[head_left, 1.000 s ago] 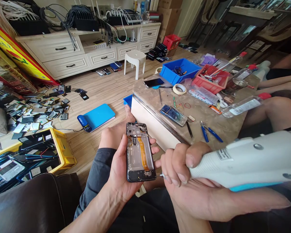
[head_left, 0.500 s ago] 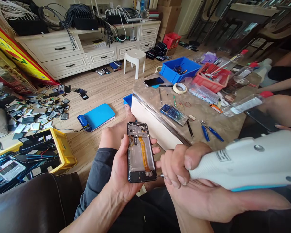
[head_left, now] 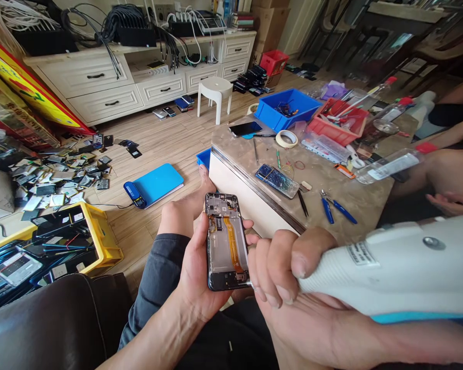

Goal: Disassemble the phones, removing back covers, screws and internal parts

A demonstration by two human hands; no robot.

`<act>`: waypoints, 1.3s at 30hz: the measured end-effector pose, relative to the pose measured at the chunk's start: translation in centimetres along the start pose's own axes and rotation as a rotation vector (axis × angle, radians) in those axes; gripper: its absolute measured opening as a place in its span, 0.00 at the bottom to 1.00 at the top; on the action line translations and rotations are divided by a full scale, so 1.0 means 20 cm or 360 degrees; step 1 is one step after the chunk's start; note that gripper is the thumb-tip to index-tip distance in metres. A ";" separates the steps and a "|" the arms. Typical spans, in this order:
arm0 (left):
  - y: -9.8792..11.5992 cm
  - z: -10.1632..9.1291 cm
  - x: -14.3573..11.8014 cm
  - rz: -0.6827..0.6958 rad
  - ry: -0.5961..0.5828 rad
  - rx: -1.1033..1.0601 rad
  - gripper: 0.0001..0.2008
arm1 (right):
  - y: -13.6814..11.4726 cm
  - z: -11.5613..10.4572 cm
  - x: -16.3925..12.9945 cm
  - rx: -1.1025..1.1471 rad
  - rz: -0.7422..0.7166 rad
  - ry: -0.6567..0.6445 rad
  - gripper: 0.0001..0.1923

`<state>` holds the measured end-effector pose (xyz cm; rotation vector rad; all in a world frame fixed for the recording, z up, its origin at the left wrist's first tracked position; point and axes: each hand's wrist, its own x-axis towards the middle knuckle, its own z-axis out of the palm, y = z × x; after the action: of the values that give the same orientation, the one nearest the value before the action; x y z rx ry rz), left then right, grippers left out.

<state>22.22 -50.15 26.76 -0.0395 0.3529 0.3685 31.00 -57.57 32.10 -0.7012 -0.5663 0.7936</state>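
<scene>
My left hand (head_left: 195, 267) grips an opened phone (head_left: 227, 241) upright, back cover off, with an orange flex cable running down its middle. My right hand (head_left: 285, 270) is wrapped around the nose of a white electric screwdriver (head_left: 393, 267) with a blue underside. Its thin metal bit touches the phone's lower right corner. The screwdriver body stretches off to the right edge of the view.
A low stone-topped table (head_left: 332, 198) carries a cracked phone (head_left: 277, 181), blue pliers (head_left: 334, 208), tape roll (head_left: 286, 139), blue bin (head_left: 285, 109), red tray (head_left: 337, 126) and bottles. A yellow crate (head_left: 96, 236) of parts sits left. Another person's hand (head_left: 453, 203) is at right.
The phone and my left hand shifted slightly right toward the screwdriver tip. The screwdriver dropped a little. The other person's hand at right no longer holds up a dark phone.
</scene>
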 end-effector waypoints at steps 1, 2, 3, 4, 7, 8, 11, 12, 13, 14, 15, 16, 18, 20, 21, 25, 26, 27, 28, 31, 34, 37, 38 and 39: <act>0.00 0.01 0.00 -0.0008 0.0024 0.0007 0.32 | 0.00 0.00 0.00 0.0005 0.0008 -0.0005 0.33; -0.01 0.02 0.00 -0.0019 0.0048 0.0013 0.33 | 0.00 0.01 0.00 0.0012 0.0027 -0.0019 0.33; -0.01 0.03 0.00 -0.0032 0.0065 0.0018 0.34 | 0.00 0.01 -0.01 0.0023 0.0052 -0.0036 0.33; -0.01 0.04 0.00 -0.0048 0.0077 0.0023 0.35 | 0.00 0.00 -0.01 0.0037 0.0072 -0.0053 0.32; -0.02 0.06 0.00 -0.0056 0.0114 0.0028 0.35 | 0.01 -0.01 -0.03 0.0078 0.0099 -0.0092 0.32; -0.02 0.07 0.00 -0.0034 0.0134 0.0027 0.34 | 0.01 -0.01 -0.03 0.0090 0.0098 -0.0098 0.32; -0.03 0.07 0.00 0.0018 0.0154 0.0018 0.33 | 0.02 -0.02 -0.04 0.0117 0.0107 -0.0121 0.33; -0.03 0.07 0.00 0.0016 0.0144 0.0016 0.33 | 0.02 -0.02 -0.04 0.0120 0.0110 -0.0119 0.34; -0.03 0.06 0.00 0.0007 0.0132 0.0016 0.34 | 0.02 -0.01 -0.04 0.0117 0.0116 -0.0114 0.34; -0.03 0.06 0.00 -0.0004 0.0126 0.0018 0.34 | 0.02 -0.01 -0.04 0.0111 0.0117 -0.0108 0.34; -0.03 0.06 0.00 -0.0012 0.0125 0.0021 0.34 | 0.02 -0.01 -0.03 0.0103 0.0120 -0.0100 0.34; -0.03 0.06 0.00 -0.0009 0.0126 0.0027 0.34 | 0.01 0.00 -0.03 0.0097 0.0119 -0.0095 0.34; -0.03 0.06 0.00 -0.0001 0.0121 0.0041 0.34 | 0.01 0.00 -0.02 0.0075 0.0111 -0.0094 0.34; -0.03 0.06 0.01 -0.0011 0.0123 0.0051 0.34 | 0.03 0.01 -0.02 0.0019 0.0081 -0.0094 0.34; -0.03 0.06 0.01 -0.0020 0.0136 0.0055 0.34 | 0.03 0.01 -0.01 -0.0007 0.0019 -0.0101 0.34; -0.04 0.06 0.03 -0.0036 0.0200 0.0056 0.34 | 0.06 0.01 -0.01 -0.0083 -0.0119 -0.0137 0.35; -0.04 0.06 0.03 -0.0027 0.0198 0.0053 0.34 | 0.05 0.01 -0.01 -0.0094 -0.0079 -0.0131 0.36; -0.04 0.06 0.03 -0.0019 0.0190 0.0047 0.33 | 0.05 0.01 -0.01 -0.0104 -0.0030 -0.0111 0.36; -0.04 0.06 0.03 -0.0014 0.0176 0.0040 0.33 | 0.04 0.01 -0.01 -0.0108 -0.0008 -0.0091 0.36; -0.04 0.07 0.03 -0.0030 0.0161 0.0034 0.33 | 0.02 0.03 -0.01 -0.0094 -0.0041 -0.0053 0.35; -0.03 0.07 0.02 -0.0047 0.0212 0.0056 0.36 | 0.01 0.03 -0.01 -0.0066 -0.0027 -0.0046 0.36; -0.02 0.07 0.02 -0.0038 0.0256 0.0063 0.36 | 0.01 0.02 -0.01 -0.0040 0.0011 -0.0028 0.37; -0.02 0.07 0.03 -0.0040 0.0255 0.0062 0.36 | 0.01 0.02 -0.01 -0.0038 0.0028 -0.0026 0.37; -0.02 0.07 0.03 -0.0050 0.0251 0.0061 0.36 | 0.01 0.02 -0.01 -0.0041 0.0045 -0.0024 0.36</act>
<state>23.33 -50.28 27.92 -0.0367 0.5148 0.3285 30.56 -57.49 32.25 -0.7289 -0.5826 0.8197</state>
